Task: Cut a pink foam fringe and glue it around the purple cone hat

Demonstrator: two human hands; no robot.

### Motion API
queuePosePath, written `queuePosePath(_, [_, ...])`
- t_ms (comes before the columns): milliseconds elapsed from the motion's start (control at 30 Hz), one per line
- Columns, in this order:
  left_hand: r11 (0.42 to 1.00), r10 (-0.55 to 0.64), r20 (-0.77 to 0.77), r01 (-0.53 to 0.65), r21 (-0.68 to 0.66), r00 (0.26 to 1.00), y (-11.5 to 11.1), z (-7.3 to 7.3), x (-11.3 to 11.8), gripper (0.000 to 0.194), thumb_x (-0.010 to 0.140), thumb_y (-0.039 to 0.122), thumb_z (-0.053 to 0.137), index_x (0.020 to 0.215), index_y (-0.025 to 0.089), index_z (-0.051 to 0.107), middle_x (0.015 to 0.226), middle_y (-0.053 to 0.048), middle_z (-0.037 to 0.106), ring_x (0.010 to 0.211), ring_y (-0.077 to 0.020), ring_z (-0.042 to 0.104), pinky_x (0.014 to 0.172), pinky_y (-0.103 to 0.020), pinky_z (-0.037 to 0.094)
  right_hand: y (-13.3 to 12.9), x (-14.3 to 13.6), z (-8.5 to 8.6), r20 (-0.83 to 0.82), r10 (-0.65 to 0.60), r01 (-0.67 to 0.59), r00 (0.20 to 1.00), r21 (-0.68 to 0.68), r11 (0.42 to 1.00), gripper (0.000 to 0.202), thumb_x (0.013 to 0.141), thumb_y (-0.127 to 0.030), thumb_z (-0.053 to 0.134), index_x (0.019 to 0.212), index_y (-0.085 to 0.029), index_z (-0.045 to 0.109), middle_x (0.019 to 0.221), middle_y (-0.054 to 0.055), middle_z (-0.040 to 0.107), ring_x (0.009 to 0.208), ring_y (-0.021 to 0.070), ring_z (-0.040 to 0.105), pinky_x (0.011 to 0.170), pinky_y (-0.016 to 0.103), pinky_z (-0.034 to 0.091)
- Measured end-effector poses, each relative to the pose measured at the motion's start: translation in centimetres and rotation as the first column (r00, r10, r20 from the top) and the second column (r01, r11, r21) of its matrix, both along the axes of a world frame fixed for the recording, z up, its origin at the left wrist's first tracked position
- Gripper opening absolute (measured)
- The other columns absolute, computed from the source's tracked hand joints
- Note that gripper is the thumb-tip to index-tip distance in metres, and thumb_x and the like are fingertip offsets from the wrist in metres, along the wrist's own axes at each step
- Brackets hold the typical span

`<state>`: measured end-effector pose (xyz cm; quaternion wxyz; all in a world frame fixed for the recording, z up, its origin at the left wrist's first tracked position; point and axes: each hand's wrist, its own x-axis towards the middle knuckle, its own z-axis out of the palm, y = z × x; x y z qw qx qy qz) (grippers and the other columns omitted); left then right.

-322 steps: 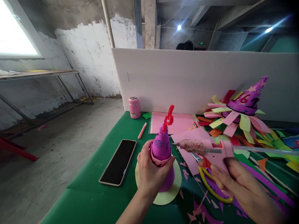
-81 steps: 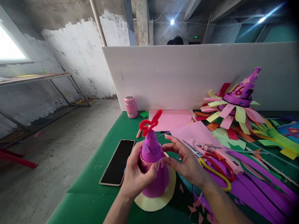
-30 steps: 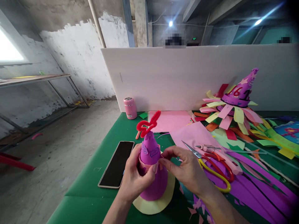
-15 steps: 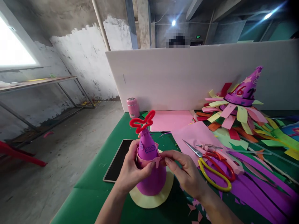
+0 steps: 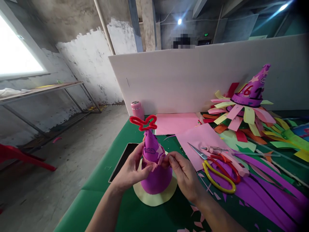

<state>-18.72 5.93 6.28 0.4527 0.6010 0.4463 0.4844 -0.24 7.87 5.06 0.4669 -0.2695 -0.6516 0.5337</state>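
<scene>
A purple paper cone hat [image 5: 156, 183] stands upright on a round cream brim [image 5: 154, 201]. A red fuzzy pipe-cleaner bow [image 5: 144, 124] tops it, and blue drawn marks and a pink star decorate its upper part. Around its middle runs a pink paper band [image 5: 149, 165] with a cut, uneven edge. My left hand [image 5: 127, 172] is wrapped about the hat's left side, thumb pressed on the band. At the band's right side, my right hand [image 5: 185, 172] has its thumb and forefinger pinched on pink paper; its fingers partly hide that spot.
Scissors [image 5: 218, 177] and a pink glue gun [image 5: 238, 164] lie to the right among purple strips and pink scraps. A dark tablet [image 5: 122, 161] is left of the hat. Behind stand a pink bottle [image 5: 137, 110], a decorated hat [image 5: 251, 88] and a white panel [image 5: 178, 80].
The hat has turned, so its blue marks sit further left and a pink star shows on its front. My right fingers stay at the band's right side.
</scene>
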Motion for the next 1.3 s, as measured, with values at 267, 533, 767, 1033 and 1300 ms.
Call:
queuePosePath(267, [0.997,0.013,0.054,-0.008,-0.082,0.998,0.3,-0.7,-0.2,0.059,0.072,0.026,0.07,0.125,0.022,0.045,0.083,-0.002,0.063,0.069,-0.0156,0.059,0.064,-0.027,0.049,-0.3,-0.3,-0.3,0.013,-0.078,0.077,0.997,0.068,0.995,0.008,0.088,-0.022,0.052,0.094,-0.022,0.058,0.087,0.0,0.063,0.078,0.0121,0.059,0.071,0.023,0.048])
queuePosePath(533, [0.998,-0.001,0.058,0.005,-0.056,0.998,0.5,-0.8,-0.2,0.05,0.074,0.025,0.069,0.12,0.022,0.049,0.092,-0.004,0.065,0.076,-0.0162,0.061,0.066,-0.025,0.049,0.2,-0.4,0.2,0.111,-0.178,0.138,0.978,0.301,0.944,0.009,0.085,-0.015,0.053,0.089,-0.022,0.059,0.084,0.002,0.059,0.077,0.0141,0.057,0.069,0.027,0.049])
queuePosePath(767, [1.0,0.007,0.021,-0.007,-0.028,1.0,0.6,-0.7,-0.2,0.054,0.072,0.027,0.07,0.121,0.022,0.049,0.096,-0.005,0.065,0.086,-0.0203,0.061,0.071,-0.028,0.049,0.8,-0.2,0.6,0.25,-0.217,0.08,0.944,0.464,0.882,0.012,0.085,-0.016,0.054,0.093,-0.023,0.06,0.09,0.004,0.057,0.08,0.0151,0.059,0.07,0.029,0.051])
queuePosePath(1033, [0.999,0.015,0.045,-0.014,-0.042,0.999,0.5,-0.5,0.0,0.051,0.071,0.027,0.07,0.117,0.02,0.05,0.083,-0.003,0.064,0.074,-0.0171,0.06,0.066,-0.027,0.049,1.2,0.1,1.7,0.361,-0.199,-0.014,0.911,0.509,0.861,0.01,0.085,-0.013,0.053,0.083,-0.022,0.058,0.09,0.003,0.056,0.08,0.0147,0.058,0.069,0.027,0.049])
queuePosePath(1300, [0.998,-0.013,0.119,0.021,-0.063,0.993,0.5,-0.6,0.0,0.048,0.074,0.025,0.068,0.117,0.023,0.048,0.079,-0.001,0.067,0.072,-0.017,0.064,0.066,-0.027,0.05,0.5,0.3,1.6,0.387,-0.157,-0.032,0.909,0.439,0.898,0.009,0.088,-0.015,0.05,0.084,-0.022,0.055,0.095,0.003,0.053,0.084,0.015,0.058,0.072,0.027,0.048])
